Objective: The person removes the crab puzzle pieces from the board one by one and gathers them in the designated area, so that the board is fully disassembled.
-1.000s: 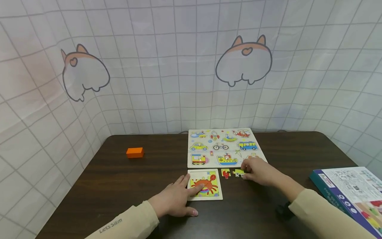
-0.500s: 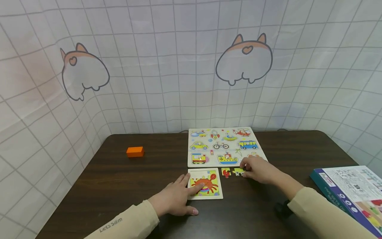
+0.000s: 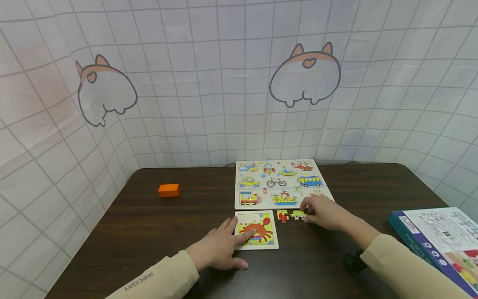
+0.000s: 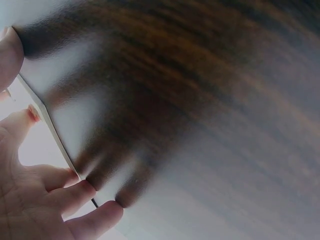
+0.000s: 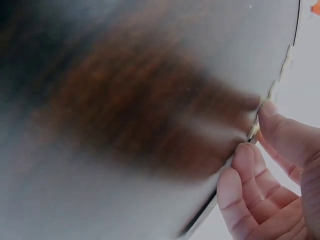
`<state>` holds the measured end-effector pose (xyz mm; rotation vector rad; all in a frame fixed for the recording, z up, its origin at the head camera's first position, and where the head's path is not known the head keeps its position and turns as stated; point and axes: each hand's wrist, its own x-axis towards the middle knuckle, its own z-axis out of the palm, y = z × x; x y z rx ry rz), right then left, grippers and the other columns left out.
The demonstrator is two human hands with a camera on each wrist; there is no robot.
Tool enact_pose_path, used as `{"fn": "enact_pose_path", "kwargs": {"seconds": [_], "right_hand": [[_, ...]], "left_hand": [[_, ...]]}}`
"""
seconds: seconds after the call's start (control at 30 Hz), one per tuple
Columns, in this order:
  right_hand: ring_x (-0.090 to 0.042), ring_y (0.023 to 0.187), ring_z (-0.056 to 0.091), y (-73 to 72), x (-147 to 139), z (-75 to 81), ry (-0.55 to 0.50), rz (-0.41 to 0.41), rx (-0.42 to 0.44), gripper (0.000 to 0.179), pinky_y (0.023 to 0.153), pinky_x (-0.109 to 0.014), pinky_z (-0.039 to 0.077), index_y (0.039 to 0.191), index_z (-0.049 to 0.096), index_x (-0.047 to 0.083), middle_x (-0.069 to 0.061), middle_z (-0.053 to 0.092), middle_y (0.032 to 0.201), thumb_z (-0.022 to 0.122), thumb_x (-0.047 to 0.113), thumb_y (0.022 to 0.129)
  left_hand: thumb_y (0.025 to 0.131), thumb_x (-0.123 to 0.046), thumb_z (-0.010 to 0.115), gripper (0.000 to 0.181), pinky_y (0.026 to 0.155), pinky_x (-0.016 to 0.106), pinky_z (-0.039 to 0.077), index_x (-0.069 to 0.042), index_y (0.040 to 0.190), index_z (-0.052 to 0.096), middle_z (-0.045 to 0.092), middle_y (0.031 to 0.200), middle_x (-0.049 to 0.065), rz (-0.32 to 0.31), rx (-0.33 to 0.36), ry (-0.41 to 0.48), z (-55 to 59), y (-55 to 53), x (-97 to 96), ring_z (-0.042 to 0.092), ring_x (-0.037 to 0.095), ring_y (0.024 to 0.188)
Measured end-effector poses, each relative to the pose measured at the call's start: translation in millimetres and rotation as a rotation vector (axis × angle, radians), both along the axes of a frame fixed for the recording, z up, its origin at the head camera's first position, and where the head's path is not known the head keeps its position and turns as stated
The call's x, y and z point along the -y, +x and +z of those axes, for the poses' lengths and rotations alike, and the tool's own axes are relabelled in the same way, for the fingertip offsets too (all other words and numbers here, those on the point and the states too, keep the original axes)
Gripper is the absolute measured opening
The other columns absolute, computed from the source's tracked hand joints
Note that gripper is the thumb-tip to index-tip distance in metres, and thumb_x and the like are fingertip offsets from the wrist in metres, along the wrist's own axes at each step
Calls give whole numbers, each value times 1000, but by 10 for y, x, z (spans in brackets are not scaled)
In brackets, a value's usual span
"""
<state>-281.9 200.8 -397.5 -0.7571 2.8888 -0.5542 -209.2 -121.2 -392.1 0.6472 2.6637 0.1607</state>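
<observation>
In the head view my left hand [image 3: 218,251] lies spread at the left side of a small framed crab jigsaw puzzle [image 3: 266,241], its index finger extended over the crab picture. The left wrist view shows the fingertips of that hand [image 4: 55,197] along the frame's edge and the table. To the right of the frame, my right hand [image 3: 325,213] pinches the right end of a yellow puzzle piece [image 3: 298,215] between thumb and fingers, low over the table; the fingers cover part of it. A red-and-yellow puzzle piece [image 3: 282,216] lies between it and the frame.
Behind the crab puzzle lies a large peg puzzle board [image 3: 266,192] with vehicle pictures, partly behind my right hand. An orange block [image 3: 169,190] sits at the left of the dark table [image 3: 179,224]. A flat box [image 3: 429,232] lies at the right edge. A grid-patterned cloth [image 3: 246,124] hangs behind.
</observation>
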Motion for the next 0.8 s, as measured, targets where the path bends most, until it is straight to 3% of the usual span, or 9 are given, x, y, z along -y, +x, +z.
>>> {"fn": "enact_pose_path", "kwargs": {"seconds": [0.27,0.57,0.8], "right_hand": [[-12,72,51,50,128,70,-24,-3,-37,23,66,-28,44,107,70,5,1,64,83,79,15,89],[-5,73,52,63,598,22,-49,174,-62,20,69,-25,48,108,72,7,3,67,87,78,15,91],[-8,73,48,47,846,13,-44,222,16,21,67,-24,43,113,74,10,-2,60,91,75,18,93]], "left_hand": [[87,-56,75,81,115,63,37,-41,157,38,22,169,19,-7,-13,1,-7,5,11,27,41,154],[88,-57,74,80,114,62,38,-42,157,37,21,169,19,-16,-7,-3,-1,2,13,27,42,154],[87,-59,72,81,114,62,38,-47,157,33,21,169,19,-24,3,-17,-26,-29,15,28,42,154]]}}
